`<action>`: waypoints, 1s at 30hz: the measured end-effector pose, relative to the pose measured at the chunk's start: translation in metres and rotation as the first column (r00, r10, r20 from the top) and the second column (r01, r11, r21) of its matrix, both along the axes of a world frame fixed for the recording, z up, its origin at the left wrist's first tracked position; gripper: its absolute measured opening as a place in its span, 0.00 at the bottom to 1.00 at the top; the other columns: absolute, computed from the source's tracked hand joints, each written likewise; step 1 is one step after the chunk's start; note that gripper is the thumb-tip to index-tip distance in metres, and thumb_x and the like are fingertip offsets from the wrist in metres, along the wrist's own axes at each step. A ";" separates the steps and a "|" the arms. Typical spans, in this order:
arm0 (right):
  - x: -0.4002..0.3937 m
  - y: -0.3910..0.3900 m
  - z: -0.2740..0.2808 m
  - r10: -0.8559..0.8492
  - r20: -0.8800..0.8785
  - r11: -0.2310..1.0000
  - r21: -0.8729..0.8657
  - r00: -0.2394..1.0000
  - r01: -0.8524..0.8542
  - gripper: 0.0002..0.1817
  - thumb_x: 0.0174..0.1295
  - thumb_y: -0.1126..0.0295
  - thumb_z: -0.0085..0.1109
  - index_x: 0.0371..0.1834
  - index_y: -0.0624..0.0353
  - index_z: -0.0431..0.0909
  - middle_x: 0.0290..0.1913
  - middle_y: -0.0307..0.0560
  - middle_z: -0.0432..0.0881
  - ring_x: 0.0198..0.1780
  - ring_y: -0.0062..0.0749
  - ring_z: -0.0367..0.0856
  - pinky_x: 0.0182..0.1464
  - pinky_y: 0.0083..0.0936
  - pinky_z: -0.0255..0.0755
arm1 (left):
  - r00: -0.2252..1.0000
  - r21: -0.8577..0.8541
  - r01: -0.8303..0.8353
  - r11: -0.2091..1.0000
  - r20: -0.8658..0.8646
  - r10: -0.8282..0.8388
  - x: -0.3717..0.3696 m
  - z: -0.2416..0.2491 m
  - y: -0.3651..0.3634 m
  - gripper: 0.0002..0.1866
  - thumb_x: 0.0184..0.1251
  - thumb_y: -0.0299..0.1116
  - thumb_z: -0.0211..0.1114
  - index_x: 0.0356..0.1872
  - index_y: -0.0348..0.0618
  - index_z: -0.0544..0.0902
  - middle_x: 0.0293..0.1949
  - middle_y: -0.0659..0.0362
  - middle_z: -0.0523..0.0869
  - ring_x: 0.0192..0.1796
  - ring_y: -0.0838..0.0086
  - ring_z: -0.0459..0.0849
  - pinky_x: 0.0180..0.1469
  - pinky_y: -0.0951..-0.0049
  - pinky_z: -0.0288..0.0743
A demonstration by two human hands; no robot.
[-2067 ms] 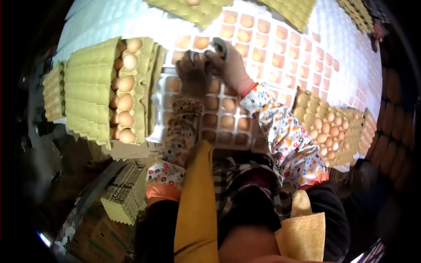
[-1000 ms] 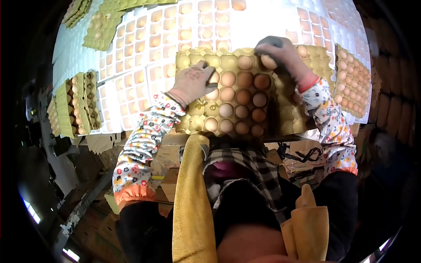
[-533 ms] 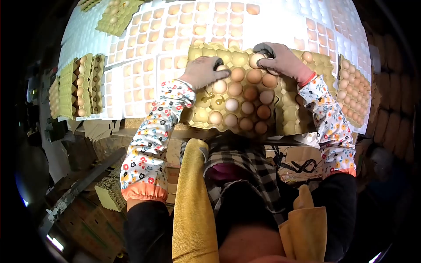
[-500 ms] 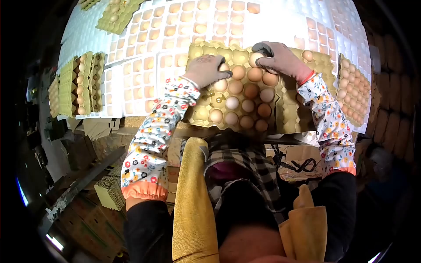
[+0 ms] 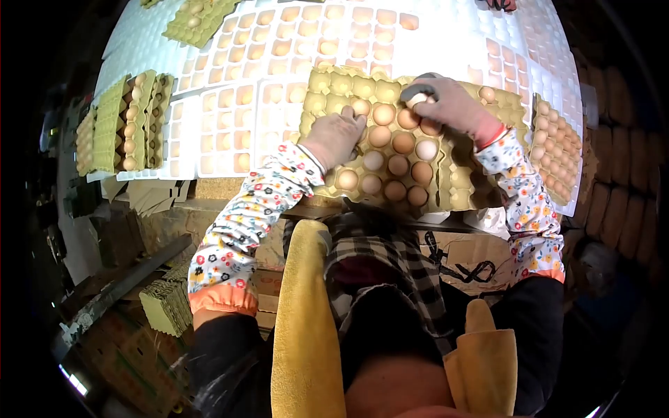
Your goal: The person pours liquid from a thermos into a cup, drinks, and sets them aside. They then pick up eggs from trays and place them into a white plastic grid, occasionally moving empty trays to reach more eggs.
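Observation:
My right hand (image 5: 449, 104), in a pale glove with dark fingertips, grips a pale egg (image 5: 419, 100) over the far part of a cardboard egg tray (image 5: 339, 83). Several brown and cream eggs fill cups in the tray's near part, among them a darker egg (image 5: 403, 143). My left hand (image 5: 336, 138), gloved too, is bent down over the tray's left side with its fingers curled. Whatever lies under those fingers is hidden. Just beyond its fingertips an egg (image 5: 360, 107) sits in a cup.
Beneath is a brightly lit white table with white trays (image 5: 230, 125) of eggs. Filled cardboard trays stand on edge at the left (image 5: 132, 122). Another tray of eggs (image 5: 556, 139) is at the right, and a cardboard tray (image 5: 198, 21) lies at the far left.
My left hand has drawn back toward me, uncovering the egg beyond it and covering the cup where a cream egg showed. My right hand has shifted slightly, still gripping the pale egg.

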State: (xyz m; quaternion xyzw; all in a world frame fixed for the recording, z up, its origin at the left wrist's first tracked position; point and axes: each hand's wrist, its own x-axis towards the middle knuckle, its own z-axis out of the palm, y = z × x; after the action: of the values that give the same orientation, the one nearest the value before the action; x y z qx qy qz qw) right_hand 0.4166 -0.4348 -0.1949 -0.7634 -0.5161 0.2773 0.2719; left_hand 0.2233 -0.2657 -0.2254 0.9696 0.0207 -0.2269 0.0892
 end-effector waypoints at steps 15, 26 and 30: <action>-0.032 0.026 0.020 -0.174 0.015 0.971 -0.164 0.985 0.174 0.21 0.56 0.60 0.64 0.49 0.60 0.82 0.46 0.48 0.81 0.45 0.36 0.81 0.50 0.31 0.74 | 0.622 -0.966 -0.075 -0.249 -0.240 0.745 -0.100 -0.003 0.040 0.23 0.75 0.42 0.55 0.64 0.39 0.73 0.45 0.55 0.84 0.37 0.74 0.82 0.38 0.75 0.78; -0.272 0.306 -0.034 0.145 -0.200 0.989 0.015 0.969 -0.145 0.27 0.47 0.51 0.72 0.52 0.46 0.83 0.51 0.55 0.76 0.52 0.52 0.78 0.58 0.38 0.71 | 0.205 -0.267 -0.895 0.359 0.470 0.859 -0.304 -0.040 0.229 0.26 0.60 0.36 0.70 0.60 0.46 0.77 0.48 0.48 0.82 0.45 0.58 0.84 0.48 0.59 0.78; -0.323 0.408 -0.073 0.380 0.393 0.925 -0.145 0.837 -0.351 0.31 0.52 0.55 0.69 0.63 0.41 0.75 0.61 0.57 0.69 0.58 0.51 0.76 0.58 0.40 0.74 | 0.336 -0.239 -0.838 0.491 0.483 0.809 -0.318 -0.085 0.271 0.26 0.61 0.40 0.70 0.61 0.48 0.76 0.48 0.52 0.83 0.42 0.57 0.85 0.45 0.61 0.79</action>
State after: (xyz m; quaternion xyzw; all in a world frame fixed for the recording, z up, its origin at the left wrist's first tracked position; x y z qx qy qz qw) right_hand 0.0939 -0.0269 -0.2678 -0.7007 -0.6883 0.1730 0.0728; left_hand -0.0946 0.0056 -0.3099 0.8473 0.4867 0.1313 0.1673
